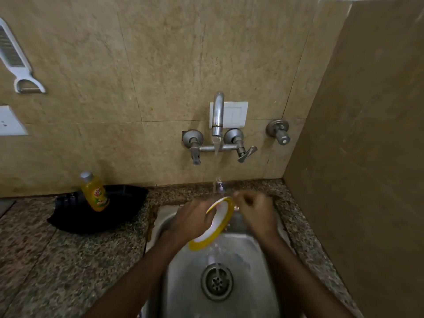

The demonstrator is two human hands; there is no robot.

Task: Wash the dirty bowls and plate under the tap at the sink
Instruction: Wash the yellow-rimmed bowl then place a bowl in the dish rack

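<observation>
Yellow-rimmed white round dish (pixel 219 218) stood tilted on edge in the stream below the steel wall tap (pixel 217 113) | your left hand (pixel 195 220) gripped its side left of the tap, fingers curled behind | your right hand (pixel 257 212), nearer the tap-side rim, had fingers bunched; pinch unclear.

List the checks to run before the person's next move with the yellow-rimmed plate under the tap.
1. Tap running: ok, the stream lands at the plate's top edge.
2. Yellow-rimmed plate over the steel sink: ok, held tilted above the basin.
3. Left hand gripping the plate: ok, its fingers wrap the plate's left side.
4. Right hand holding the rim: cannot tell, its fingers are blurred.
5. Drain clear: ok, water runs off the plate towards it and none pools.
6. Plate clean: cannot tell, most of its face is hidden.
</observation>
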